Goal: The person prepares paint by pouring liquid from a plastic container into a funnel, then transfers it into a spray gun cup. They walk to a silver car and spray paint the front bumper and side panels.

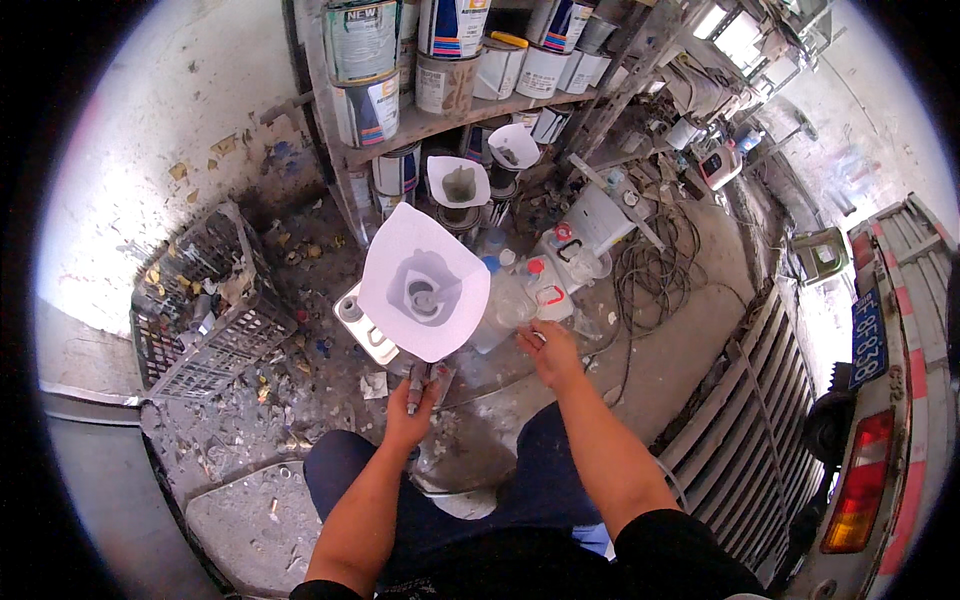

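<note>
Both forearms reach forward over my knees. My left hand [408, 412] is closed round the handle of a spray gun [418, 386], directly below a wide white paper cone strainer [385, 300]. The strainer opens upward and hides most of the gun's upper part. To its right, my right hand [552, 355] is palm up with loosely bent fingers apart, and no object shows in it. Its fingertips are close to a clear plastic container [508, 303]; whether they touch it I cannot tell. A white jug with a red cap [548, 292] stands just beyond.
Paint cans [445, 82] fill the shelf [420, 127] ahead; two more paper cones [459, 168] stand below. At left is a black plastic crate [190, 345] of rubbish. A white canister [366, 325], coiled cable [660, 245], a slatted grille [740, 400] and a vehicle's tail light [862, 480] surround me.
</note>
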